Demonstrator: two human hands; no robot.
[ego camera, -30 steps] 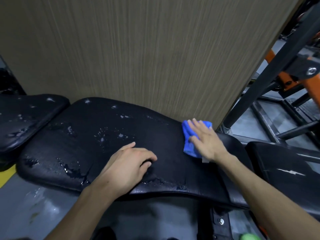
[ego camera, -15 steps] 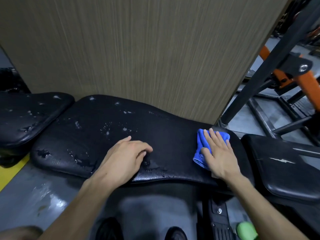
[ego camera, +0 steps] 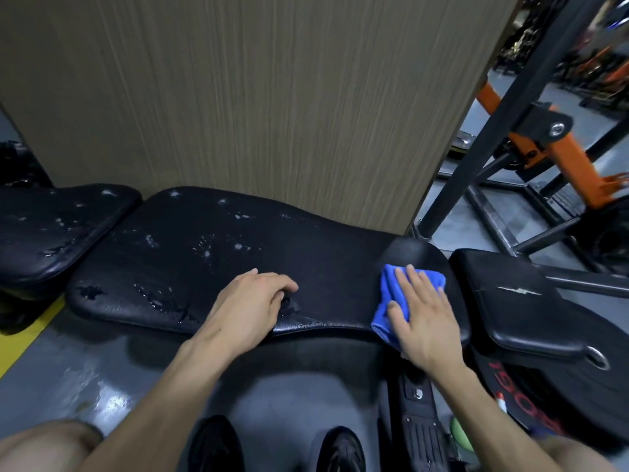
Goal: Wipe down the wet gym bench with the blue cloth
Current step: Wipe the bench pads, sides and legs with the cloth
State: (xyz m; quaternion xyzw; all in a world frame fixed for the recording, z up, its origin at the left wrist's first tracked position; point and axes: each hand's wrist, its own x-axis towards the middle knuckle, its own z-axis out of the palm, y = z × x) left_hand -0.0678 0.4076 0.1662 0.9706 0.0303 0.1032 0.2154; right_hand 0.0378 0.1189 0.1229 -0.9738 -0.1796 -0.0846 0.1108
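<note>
A long black padded gym bench (ego camera: 211, 253) lies across the middle of the view, with water drops and small puddles on its left and front parts. My right hand (ego camera: 422, 318) presses a folded blue cloth (ego camera: 391, 294) flat against the bench's right end, near its front edge, fingers straight. My left hand (ego camera: 252, 301) rests on the front edge of the pad near its middle, fingers loosely curled on the wet surface and holding nothing.
A second wet black pad (ego camera: 51, 226) adjoins the bench on the left, and another pad (ego camera: 517, 301) lies on the right. A tall wood-grain panel (ego camera: 272, 97) stands right behind the bench. Black and orange machine frames (ego camera: 558, 148) stand at the right. A green object (ego camera: 459, 434) lies low on the floor.
My right hand has slid the blue cloth from the bench's back edge toward its front right edge. The left hand has stayed on the pad. The view has pulled back.
</note>
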